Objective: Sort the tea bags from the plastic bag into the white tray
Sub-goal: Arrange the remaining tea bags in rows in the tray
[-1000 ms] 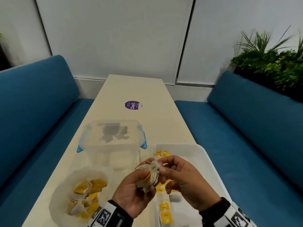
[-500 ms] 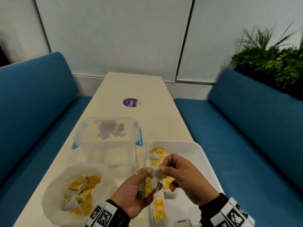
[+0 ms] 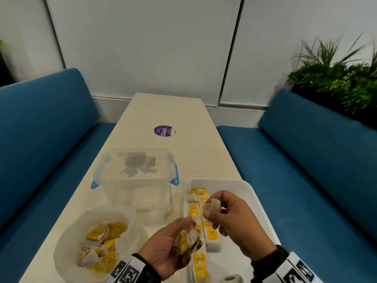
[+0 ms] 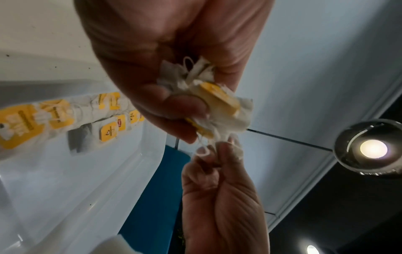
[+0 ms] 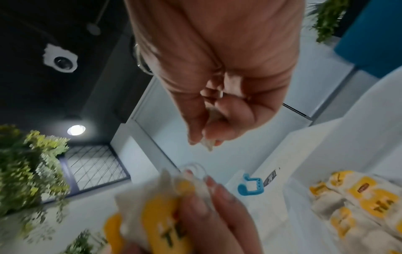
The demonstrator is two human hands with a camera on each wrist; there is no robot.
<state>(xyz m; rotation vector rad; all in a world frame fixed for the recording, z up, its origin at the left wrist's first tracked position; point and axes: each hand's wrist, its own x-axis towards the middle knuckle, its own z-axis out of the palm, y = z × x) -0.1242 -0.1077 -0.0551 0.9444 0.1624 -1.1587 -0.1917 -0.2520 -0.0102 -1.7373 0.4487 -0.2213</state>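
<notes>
Since 0.5 s ago, hands [image 3: 206,223] parted — 1 tea bag [image 3: 212,206] freed.

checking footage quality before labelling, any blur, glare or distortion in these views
Head view: wide-angle bend in the wall lines, hands fairly sharp. Left wrist view: ceiling lamp flares bright, left hand shadowed. Right wrist view: plant and the near tea bags smeared with blur, right hand soft.

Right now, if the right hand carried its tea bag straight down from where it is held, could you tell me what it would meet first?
Most likely the row of tea bags already laid in the white tray: the right hand, pinching a single tea bag, appears to hover above them, though depth is uncertain.
</notes>
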